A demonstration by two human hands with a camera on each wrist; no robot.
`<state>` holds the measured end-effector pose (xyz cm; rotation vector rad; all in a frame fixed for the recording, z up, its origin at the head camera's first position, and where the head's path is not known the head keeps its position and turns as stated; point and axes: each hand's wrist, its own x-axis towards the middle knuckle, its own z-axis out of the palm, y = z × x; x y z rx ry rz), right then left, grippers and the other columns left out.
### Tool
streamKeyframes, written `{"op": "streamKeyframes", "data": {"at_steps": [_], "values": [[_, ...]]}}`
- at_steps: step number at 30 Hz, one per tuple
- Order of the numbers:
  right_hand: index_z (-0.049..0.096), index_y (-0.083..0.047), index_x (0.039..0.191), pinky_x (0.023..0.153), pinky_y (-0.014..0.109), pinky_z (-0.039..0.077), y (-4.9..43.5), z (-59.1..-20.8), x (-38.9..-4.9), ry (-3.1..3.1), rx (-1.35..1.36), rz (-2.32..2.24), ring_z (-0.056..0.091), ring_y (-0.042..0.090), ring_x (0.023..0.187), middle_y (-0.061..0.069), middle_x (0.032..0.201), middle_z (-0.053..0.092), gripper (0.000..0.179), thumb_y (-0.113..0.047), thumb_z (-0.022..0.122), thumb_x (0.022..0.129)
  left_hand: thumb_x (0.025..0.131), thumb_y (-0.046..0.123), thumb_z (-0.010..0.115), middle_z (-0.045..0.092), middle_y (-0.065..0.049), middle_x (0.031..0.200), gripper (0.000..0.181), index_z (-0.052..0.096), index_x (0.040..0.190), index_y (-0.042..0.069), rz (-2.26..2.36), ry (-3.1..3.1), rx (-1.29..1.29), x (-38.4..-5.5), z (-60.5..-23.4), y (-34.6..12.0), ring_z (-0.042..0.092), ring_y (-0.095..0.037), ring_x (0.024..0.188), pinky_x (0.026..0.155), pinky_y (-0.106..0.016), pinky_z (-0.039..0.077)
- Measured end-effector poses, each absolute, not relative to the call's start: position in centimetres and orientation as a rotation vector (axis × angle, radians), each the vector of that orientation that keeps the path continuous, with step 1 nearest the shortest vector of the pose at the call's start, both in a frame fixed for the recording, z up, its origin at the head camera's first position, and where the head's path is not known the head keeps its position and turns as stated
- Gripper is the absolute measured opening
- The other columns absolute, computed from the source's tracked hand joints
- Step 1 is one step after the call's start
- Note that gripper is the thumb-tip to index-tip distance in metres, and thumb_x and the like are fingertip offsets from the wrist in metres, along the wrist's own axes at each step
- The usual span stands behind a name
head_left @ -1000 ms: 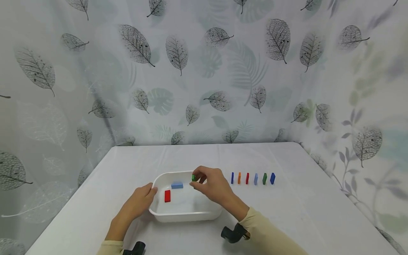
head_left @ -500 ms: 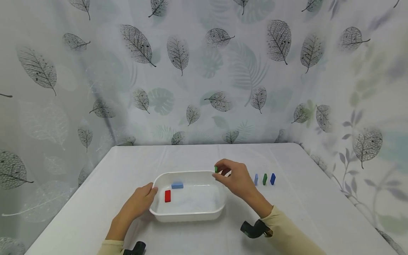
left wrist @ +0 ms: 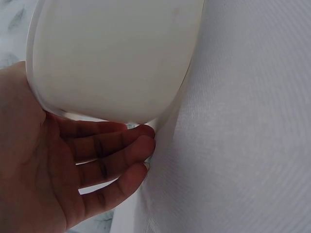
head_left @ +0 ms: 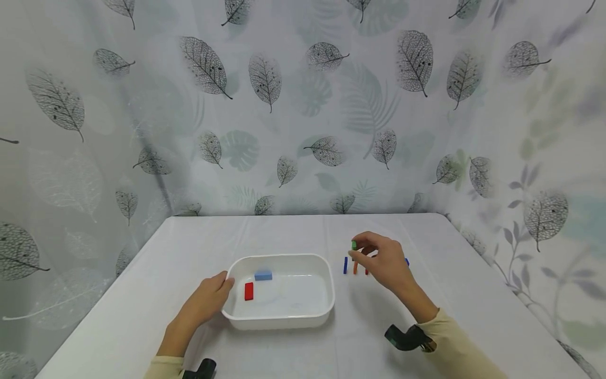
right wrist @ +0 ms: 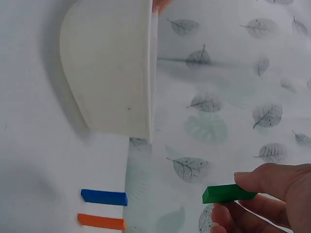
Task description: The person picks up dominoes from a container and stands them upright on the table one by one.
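My left hand (head_left: 205, 300) grips the left wall of a white plastic tub (head_left: 276, 320), thumb at the rim and fingers curled against the outside (left wrist: 112, 150). A light blue block (head_left: 263, 275) and a red block (head_left: 249, 291) lie inside the tub. To the right of the tub, my right hand (head_left: 385, 263) is raised above a row of small standing blocks. It pinches a green block (right wrist: 226, 193) between thumb and fingers. Below the hand, a dark blue block (head_left: 345, 265), an orange block (head_left: 355, 268) and part of a red block (head_left: 366, 271) show.
The right hand hides much of the row; a sliver of another blue block (head_left: 407, 261) shows at its right end. A white cloth covers the table (head_left: 473, 316). Leaf-patterned curtains (head_left: 303, 116) stand behind and at both sides.
My right hand has moved right, out from over the tub to above the block row, carrying the green block. The left hand and the tub have stayed in place.
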<state>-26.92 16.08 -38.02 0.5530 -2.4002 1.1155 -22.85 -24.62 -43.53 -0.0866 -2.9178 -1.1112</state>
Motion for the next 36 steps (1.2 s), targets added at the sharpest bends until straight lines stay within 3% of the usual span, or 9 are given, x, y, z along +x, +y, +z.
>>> {"op": "streamKeyframes", "data": {"at_steps": [10,31,36], "values": [[0.074,-0.007,0.115,0.064,0.036,0.052,20.3,-37.9,-26.8,-2.473,0.361,1.089,0.07,0.027,0.09,0.005,0.097,0.076,0.024,-0.012,0.08,0.092,0.109,0.023,0.046,0.068,-0.014,0.111,0.037,0.058,0.132,-0.003,-1.087,-2.926,-0.093,-23.2,-43.6,-24.8,0.059,-0.024,0.087,0.074,-0.041,0.053],[0.072,-0.002,0.118,0.07,0.04,0.05,27.0,-40.0,-27.8,-2.51,0.199,0.95,0.07,0.033,0.092,0.011,0.1,0.077,0.029,-0.016,0.078,0.094,0.109,0.023,0.046,0.068,-0.017,0.117,0.038,0.057,0.133,-0.004,-1.066,-2.93,-0.088,-23.1,-43.6,-24.8,0.061,-0.026,0.092,0.083,-0.05,0.056],[0.072,-0.002,0.119,0.069,0.039,0.049,28.0,-40.7,-28.2,-2.539,0.145,0.952,0.07,0.033,0.091,0.01,0.099,0.077,0.03,-0.017,0.079,0.094,0.109,0.023,0.047,0.068,-0.015,0.113,0.036,0.058,0.131,-0.003,-1.078,-2.928,-0.084,-23.2,-43.7,-24.7,0.06,-0.026,0.09,0.079,-0.046,0.055]]}}
